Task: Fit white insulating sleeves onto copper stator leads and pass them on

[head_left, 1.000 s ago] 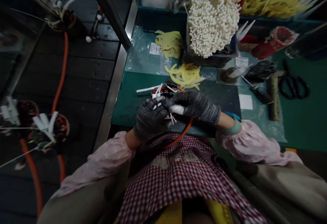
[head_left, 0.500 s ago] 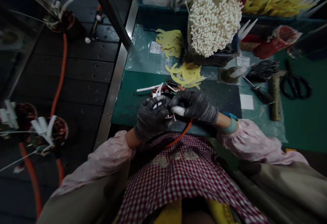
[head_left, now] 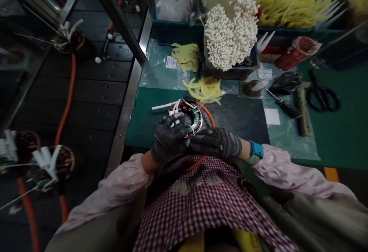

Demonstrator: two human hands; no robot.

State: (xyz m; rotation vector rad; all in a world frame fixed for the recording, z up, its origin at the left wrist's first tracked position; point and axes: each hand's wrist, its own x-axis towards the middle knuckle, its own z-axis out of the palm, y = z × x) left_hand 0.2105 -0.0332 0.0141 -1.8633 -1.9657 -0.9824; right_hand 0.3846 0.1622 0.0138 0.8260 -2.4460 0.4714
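Note:
A ring-shaped motor stator [head_left: 198,118] with copper windings and a green inner strip sits at the near edge of the green worktop, an orange cable [head_left: 207,115] curving round its right side. White sleeves [head_left: 176,111] stand up from its left part, and one longer sleeve points left. My left hand [head_left: 170,137], in a grey glove, is closed around the stator's near left side by these sleeves. My gloved right hand [head_left: 217,141] has its fingers pressed together against the stator's near right rim; its fingertips are partly hidden.
Yellow strips [head_left: 204,90] lie just beyond the stator. Behind them stands a box of white-tipped sticks [head_left: 230,33]. To the right are a screwdriver [head_left: 284,104], a hammer [head_left: 302,110] and black scissors [head_left: 322,95]. More wired stators [head_left: 64,162] stand on the left.
My right hand has moved down and toward me, from over the stator to its near rim, uncovering the ring and cable. The left hand stays at the stator's left side.

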